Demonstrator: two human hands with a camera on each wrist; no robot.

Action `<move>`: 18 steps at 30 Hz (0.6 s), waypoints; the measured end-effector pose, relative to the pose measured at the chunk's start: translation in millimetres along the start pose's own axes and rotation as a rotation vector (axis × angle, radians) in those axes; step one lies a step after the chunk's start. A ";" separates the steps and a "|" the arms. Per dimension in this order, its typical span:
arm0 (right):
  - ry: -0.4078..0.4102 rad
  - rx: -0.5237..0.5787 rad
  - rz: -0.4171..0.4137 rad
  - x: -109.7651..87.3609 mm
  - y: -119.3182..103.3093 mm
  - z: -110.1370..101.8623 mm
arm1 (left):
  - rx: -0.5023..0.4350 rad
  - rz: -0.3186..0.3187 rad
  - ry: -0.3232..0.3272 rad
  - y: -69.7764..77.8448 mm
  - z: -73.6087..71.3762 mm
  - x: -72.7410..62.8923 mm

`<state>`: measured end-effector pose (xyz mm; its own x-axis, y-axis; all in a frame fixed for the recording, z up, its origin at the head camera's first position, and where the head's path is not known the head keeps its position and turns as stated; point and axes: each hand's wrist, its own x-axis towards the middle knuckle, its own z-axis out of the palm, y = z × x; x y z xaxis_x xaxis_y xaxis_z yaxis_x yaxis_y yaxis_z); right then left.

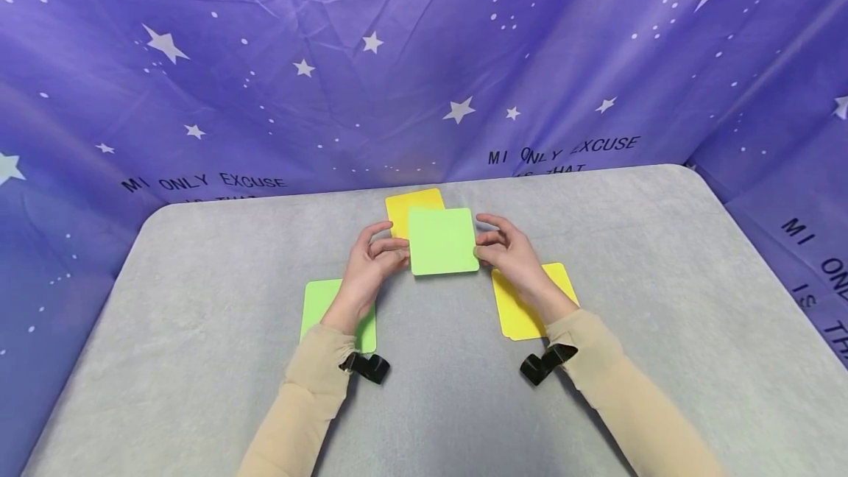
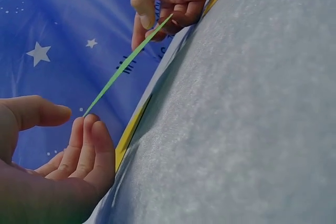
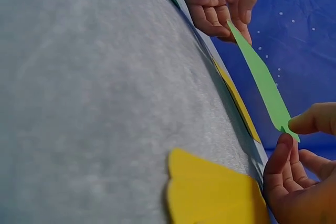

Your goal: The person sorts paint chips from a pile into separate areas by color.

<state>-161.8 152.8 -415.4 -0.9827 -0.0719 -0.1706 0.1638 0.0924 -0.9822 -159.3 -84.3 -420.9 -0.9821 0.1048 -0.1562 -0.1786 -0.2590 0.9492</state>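
A square green card (image 1: 443, 241) is held level above the table, between the two hands. My right hand (image 1: 513, 252) pinches its right edge, thumb on top and fingertips beneath, as the right wrist view shows. At its left edge, the fingertips of my left hand (image 1: 371, 267) touch the card from below, and the left thumb stands apart from it in the left wrist view. Behind the held card lies a yellow card (image 1: 404, 206), partly covered by it. Another green card (image 1: 322, 300) lies under my left wrist, and a second yellow card (image 1: 520, 311) under my right forearm.
The cards lie on a grey cloth-covered table (image 1: 218, 263). A purple curtain (image 1: 397, 94) with white stars and lettering hangs behind the table and along its sides. Each wrist wears a black strap with a small camera (image 1: 377, 369).
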 end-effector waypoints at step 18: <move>-0.100 -0.082 -0.131 -23.8 -0.4 12.7 | 0.096 0.019 -0.009 0.3 -10.4 -22.9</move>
<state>-137.4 141.8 -411.9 -0.9810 -0.1864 -0.0530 0.0237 0.1559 -0.9875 -137.4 -96.7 -419.8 -0.9847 0.1092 -0.1357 -0.1528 -0.1682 0.9738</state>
